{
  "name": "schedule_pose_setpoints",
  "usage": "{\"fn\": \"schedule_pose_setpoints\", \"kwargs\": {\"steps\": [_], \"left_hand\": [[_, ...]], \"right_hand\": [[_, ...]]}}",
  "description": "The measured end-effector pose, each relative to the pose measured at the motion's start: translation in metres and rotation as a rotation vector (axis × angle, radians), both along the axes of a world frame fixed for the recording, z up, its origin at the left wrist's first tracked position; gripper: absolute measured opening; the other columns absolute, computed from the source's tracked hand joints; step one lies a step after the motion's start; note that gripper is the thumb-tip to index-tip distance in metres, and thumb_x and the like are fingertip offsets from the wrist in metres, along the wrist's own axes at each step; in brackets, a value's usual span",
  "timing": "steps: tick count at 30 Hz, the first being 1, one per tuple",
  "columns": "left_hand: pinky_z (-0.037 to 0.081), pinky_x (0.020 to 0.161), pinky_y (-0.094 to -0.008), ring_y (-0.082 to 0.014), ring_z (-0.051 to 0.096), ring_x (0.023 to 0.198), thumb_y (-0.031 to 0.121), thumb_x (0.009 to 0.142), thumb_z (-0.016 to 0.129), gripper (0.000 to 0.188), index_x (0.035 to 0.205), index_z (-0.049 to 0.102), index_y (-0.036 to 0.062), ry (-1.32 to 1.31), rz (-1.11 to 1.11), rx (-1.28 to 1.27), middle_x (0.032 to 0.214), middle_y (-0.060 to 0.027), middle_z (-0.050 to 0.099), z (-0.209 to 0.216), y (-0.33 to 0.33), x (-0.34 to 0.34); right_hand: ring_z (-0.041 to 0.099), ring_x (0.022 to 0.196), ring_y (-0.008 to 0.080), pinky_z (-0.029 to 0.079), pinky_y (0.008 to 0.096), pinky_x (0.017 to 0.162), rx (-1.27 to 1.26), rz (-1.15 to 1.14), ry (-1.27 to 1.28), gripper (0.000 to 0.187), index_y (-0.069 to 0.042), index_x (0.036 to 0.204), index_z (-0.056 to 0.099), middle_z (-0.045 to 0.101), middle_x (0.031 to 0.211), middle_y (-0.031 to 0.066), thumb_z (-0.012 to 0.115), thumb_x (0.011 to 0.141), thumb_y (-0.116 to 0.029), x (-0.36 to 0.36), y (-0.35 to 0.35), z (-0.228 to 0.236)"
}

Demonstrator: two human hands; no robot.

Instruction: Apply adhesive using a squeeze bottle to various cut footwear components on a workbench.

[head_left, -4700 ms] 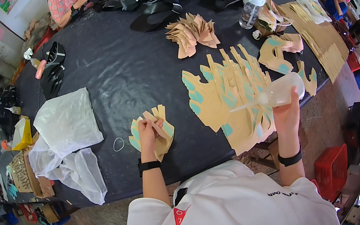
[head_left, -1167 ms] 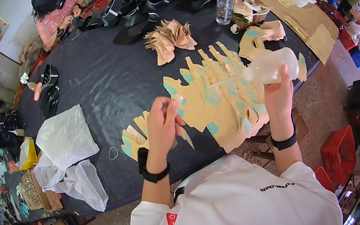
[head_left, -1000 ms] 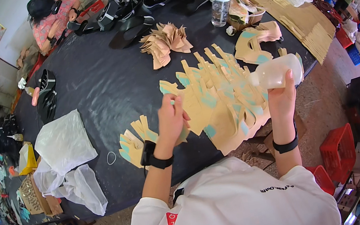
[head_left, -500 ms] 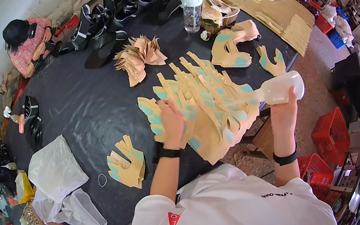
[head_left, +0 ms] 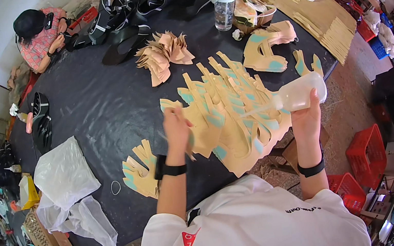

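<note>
"Workshop clutter surrounds a dark-covered table (head_left: 99, 100). What stands at left?"

"White plastic bags (head_left: 64, 168), then, at the near left, a small pile of tan cut pieces (head_left: 136, 181) marked with blue-green patches."

"And the left hand (head_left: 176, 129)?"

"At the left edge of the fanned tan pieces (head_left: 236, 154), its fingers curled close together; blur hides whether they pinch a piece."

"How would such pieces handle?"

"Light and thin, by their look, flexible yet stiff enough to keep their shape; the narrow strips could bend or tear. A broad edge, away from the patches, seems the safer hold."

"Farther right?"

"The right hand (head_left: 306, 123) holds a translucent squeeze bottle (head_left: 301, 91) sideways, thumb up its side, the nozzle (head_left: 260, 110) pointing left across the fan. It appears light, soft-walled and perhaps slippery; its wide body, near the base, invites a gentle grip."
</note>
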State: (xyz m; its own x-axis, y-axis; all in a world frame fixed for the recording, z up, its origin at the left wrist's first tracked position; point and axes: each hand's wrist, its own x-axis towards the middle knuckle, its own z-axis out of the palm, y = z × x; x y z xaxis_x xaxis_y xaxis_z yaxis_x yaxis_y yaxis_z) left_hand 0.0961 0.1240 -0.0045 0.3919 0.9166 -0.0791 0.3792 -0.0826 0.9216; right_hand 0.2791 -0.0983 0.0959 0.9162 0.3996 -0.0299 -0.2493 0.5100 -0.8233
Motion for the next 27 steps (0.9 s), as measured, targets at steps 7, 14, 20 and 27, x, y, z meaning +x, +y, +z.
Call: {"fn": "schedule_pose_setpoints", "kwargs": {"steps": [7, 14, 20, 27], "left_hand": [[0.041, 0.043, -0.0319, -0.0191, 0.053, 0.044, 0.025, 0.093, 0.039, 0.025, 0.086, 0.039, 0.0007, -0.060, -0.056, -0.171, 0.059, -0.0102, 0.052, -0.059, -0.048, 0.056], [0.044, 0.056, -0.0360, -0.0267, 0.057, 0.060, 0.018, 0.089, 0.043, 0.018, 0.091, 0.038, 0.0014, 0.023, 0.052, -0.022, 0.066, -0.0152, 0.056, -0.078, -0.035, 0.068], [0.044, 0.061, -0.0362, -0.0296, 0.058, 0.067, 0.005, 0.080, 0.051, 0.022, 0.097, 0.038, 0.0027, -0.104, -0.010, 0.007, 0.073, -0.0146, 0.058, -0.065, -0.037, 0.061], [0.044, 0.060, -0.0399, -0.0331, 0.055, 0.068, 0.002, 0.076, 0.054, 0.019, 0.093, 0.046, 0.0030, 0.084, -0.034, 0.384, 0.076, -0.0145, 0.054, -0.080, -0.024, 0.050]], "right_hand": [[0.049, 0.106, 0.0185, 0.039, 0.0354, 0.090, -0.018, -0.033, 0.004, 0.050, -0.004, 0.120, 0.040, 0.050, 0.113, 0.0059, 0.055, 0.085, -0.035, 0.001, -0.012, 0.001], [0.050, 0.104, 0.0183, 0.039, 0.0352, 0.088, -0.043, -0.046, -0.006, 0.048, -0.006, 0.120, 0.041, 0.052, 0.111, 0.0049, 0.054, 0.085, -0.037, -0.001, -0.019, 0.007], [0.050, 0.104, 0.0181, 0.040, 0.0351, 0.088, -0.032, -0.025, 0.008, 0.047, -0.006, 0.119, 0.042, 0.052, 0.110, 0.0047, 0.054, 0.085, -0.036, -0.001, -0.014, 0.001], [0.050, 0.105, 0.0180, 0.040, 0.0349, 0.089, -0.020, 0.052, 0.017, 0.047, -0.005, 0.119, 0.041, 0.051, 0.111, 0.0049, 0.054, 0.085, -0.035, -0.011, -0.001, 0.004]]}}
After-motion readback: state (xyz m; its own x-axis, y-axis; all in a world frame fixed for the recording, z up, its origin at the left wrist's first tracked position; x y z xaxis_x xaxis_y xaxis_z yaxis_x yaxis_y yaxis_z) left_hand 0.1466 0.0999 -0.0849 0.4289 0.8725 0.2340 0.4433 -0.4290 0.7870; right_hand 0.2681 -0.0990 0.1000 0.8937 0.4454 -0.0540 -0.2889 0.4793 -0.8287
